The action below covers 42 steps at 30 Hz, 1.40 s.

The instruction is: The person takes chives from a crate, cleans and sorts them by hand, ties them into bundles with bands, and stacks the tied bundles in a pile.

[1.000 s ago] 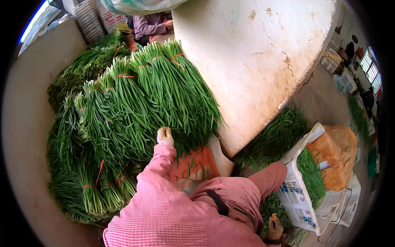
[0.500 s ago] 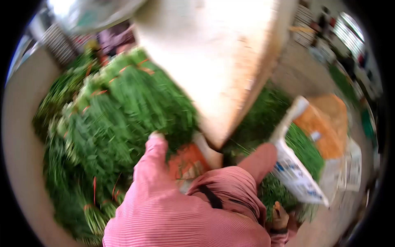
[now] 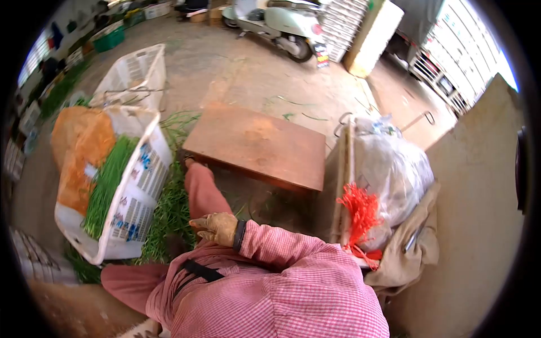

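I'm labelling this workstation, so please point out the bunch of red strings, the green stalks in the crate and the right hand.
Red strings (image 3: 360, 214): head view, middle of the tangled bunch.
Green stalks (image 3: 112, 183): head view, midway along the visible stalks.
Right hand (image 3: 220, 227): head view, back of the hand.

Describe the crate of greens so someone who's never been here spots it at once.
Start at the flat brown board, upper middle. Left of it sits the crate, white with blue print on its side. Unlike the white crate just behind, it shows green stalks inside and an orange sheet over its left edge.
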Each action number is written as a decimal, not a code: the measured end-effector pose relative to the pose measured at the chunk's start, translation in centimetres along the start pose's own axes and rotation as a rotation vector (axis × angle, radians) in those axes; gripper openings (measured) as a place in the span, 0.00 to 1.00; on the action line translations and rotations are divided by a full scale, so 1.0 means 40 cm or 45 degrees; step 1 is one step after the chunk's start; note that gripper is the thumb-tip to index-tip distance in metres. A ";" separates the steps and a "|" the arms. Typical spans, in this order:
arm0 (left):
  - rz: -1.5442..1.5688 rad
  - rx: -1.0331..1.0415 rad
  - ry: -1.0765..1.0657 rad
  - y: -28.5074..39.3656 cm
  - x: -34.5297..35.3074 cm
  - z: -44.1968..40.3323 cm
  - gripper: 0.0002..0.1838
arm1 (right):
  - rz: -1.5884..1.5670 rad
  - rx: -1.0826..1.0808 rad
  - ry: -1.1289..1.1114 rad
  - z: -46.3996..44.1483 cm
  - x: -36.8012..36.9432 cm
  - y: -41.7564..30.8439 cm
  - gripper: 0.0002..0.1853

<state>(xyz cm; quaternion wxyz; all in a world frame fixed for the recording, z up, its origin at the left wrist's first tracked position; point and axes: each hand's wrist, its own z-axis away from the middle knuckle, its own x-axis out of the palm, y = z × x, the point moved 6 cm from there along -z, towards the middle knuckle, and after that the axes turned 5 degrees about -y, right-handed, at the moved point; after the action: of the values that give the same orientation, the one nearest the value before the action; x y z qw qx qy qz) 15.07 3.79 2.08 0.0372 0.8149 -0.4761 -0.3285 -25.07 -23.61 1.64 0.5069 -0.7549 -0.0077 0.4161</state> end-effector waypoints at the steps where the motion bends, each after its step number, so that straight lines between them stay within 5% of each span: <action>1: 0.057 0.083 0.000 0.048 0.044 -0.041 0.14 | 0.019 -0.003 0.135 -0.005 -0.040 0.026 0.18; 5: 0.366 0.323 -0.095 0.192 0.155 -0.135 0.12 | 0.130 0.175 0.685 0.155 -0.219 -0.019 0.14; 9: 1.373 0.061 -0.752 0.366 0.392 -0.228 0.20 | 0.458 0.288 1.232 0.392 -0.417 -0.111 0.11; 12: 1.294 0.076 -1.015 0.567 0.443 -0.183 0.17 | 1.138 0.819 1.054 0.521 -0.500 -0.121 0.21; 13: 1.242 0.268 -1.047 0.646 0.424 -0.169 0.17 | 1.298 1.064 0.840 0.537 -0.510 -0.097 0.24; 16: 1.411 0.124 -1.159 0.739 0.430 -0.120 0.18 | 1.342 1.302 0.428 0.569 -0.508 0.035 0.21; 20: 1.398 0.041 -1.151 0.673 0.476 -0.112 0.18 | 1.300 1.561 -0.140 0.609 -0.511 0.229 0.07; 23: 1.377 -0.104 -1.110 0.522 0.527 -0.122 0.18 | 1.210 1.086 0.493 0.538 -0.620 0.197 0.07; 25: 1.330 -0.239 -1.074 0.435 0.546 -0.149 0.19 | 0.615 0.575 1.140 0.437 -0.751 0.167 0.09; 26: 1.336 -0.276 -1.055 0.399 0.555 -0.159 0.18 | 0.840 0.798 1.050 0.335 -0.792 0.102 0.07; 28: 1.309 -0.325 -1.001 0.320 0.572 -0.181 0.18 | 1.056 0.730 0.815 0.157 -0.821 0.124 0.09; 30: 1.256 -0.387 -0.905 0.252 0.565 -0.195 0.17 | 1.079 0.531 0.602 0.019 -0.793 0.286 0.09; 31: 1.208 -0.379 -0.918 0.227 0.568 -0.201 0.17 | 1.173 0.935 0.314 -0.056 -0.752 0.411 0.10; 34: 1.192 -0.420 -0.783 0.188 0.539 -0.219 0.15 | 0.878 0.872 0.149 -0.197 -0.574 0.610 0.11; 35: 1.150 -0.427 -0.753 0.137 0.543 -0.212 0.15 | 1.337 0.290 0.043 -0.254 -0.515 0.710 0.11; 37: 0.792 -0.272 -0.777 0.108 0.523 -0.239 0.17 | 0.997 0.609 0.127 -0.247 -0.390 0.916 0.11; 38: 0.786 -0.527 -0.813 0.083 0.527 -0.236 0.18 | 1.007 0.814 0.098 -0.251 -0.378 0.912 0.10; 40: 0.564 -0.605 -0.907 0.081 0.532 -0.260 0.19 | 1.049 0.883 0.240 -0.258 -0.375 0.937 0.13; 42: 0.588 -0.684 -0.896 0.029 0.566 -0.257 0.20 | 0.760 1.045 0.005 -0.248 -0.384 0.990 0.24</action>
<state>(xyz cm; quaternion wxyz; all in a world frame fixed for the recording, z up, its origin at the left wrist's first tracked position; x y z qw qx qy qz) 27.56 -17.57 -0.78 0.1546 0.4895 -0.5265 -0.6778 -45.07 -57.04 -18.01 0.6208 -0.4634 0.3736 0.5102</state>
